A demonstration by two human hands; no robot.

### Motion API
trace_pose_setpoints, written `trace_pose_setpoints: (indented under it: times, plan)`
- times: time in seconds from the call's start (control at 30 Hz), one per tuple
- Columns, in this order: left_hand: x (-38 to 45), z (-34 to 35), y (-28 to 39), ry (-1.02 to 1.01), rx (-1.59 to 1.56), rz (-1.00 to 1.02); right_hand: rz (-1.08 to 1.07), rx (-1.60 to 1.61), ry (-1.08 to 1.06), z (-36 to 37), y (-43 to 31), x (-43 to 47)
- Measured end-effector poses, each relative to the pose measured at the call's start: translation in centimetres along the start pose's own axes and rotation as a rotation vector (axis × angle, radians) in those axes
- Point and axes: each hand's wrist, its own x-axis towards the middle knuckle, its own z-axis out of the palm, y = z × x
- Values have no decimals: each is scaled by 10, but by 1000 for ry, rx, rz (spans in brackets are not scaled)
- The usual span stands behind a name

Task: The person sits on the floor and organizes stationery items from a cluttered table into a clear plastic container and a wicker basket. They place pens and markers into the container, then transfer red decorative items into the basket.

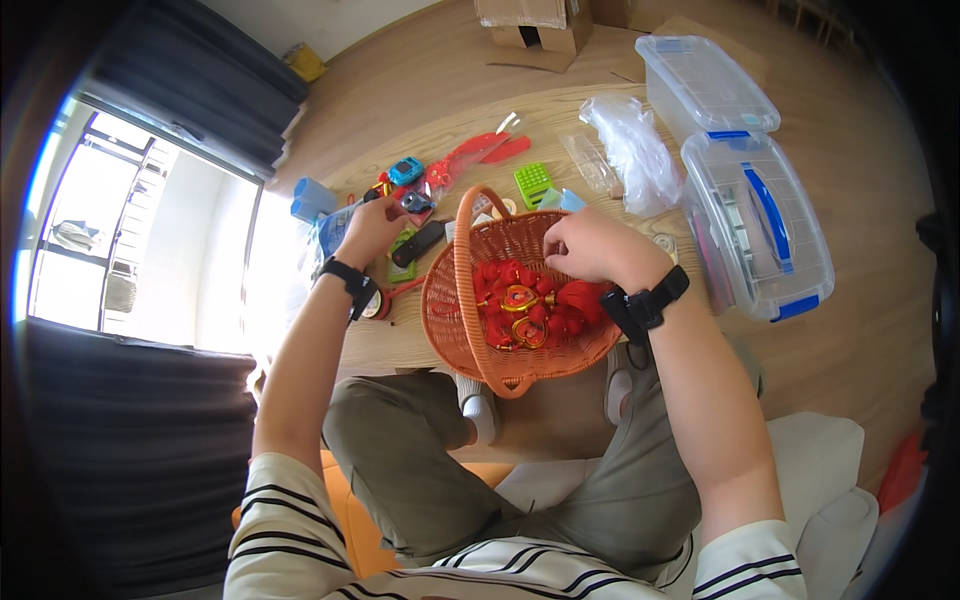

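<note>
An orange woven basket (442, 315) with a tall arched handle stands at the table's near edge, in front of my knees. Inside it lie red hanging ornaments (517, 300) with gold heart-shaped pieces and a red tassel. My right hand (592, 240) is over the basket's right side, fingers curled; whether anything is between them is hidden. Left of the basket, my left hand (375, 229) hovers above the table with thumb and fingers slightly apart and nothing visible in them. Closest to its fingertips is a small grey-blue toy camera (416, 201). A black remote control (418, 243) lies just right of that hand.
A blue toy camera (406, 171), a green calculator (533, 185) and clear plastic bags (634, 154) lie across the wooden table (360, 352). Lidded plastic boxes (787, 225) stand at the right. Behind the table is a cardboard box (559, 37).
</note>
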Motion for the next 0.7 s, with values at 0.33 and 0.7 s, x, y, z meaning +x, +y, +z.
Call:
trace_pose_setpoints:
  times: [0.33, 0.7]
  plan:
    - [56, 41, -15, 13, 252, 272, -6, 13, -6, 1, 3, 9]
    - [65, 55, -55, 31, 389, 291, -9, 13, -2, 2, 3, 12]
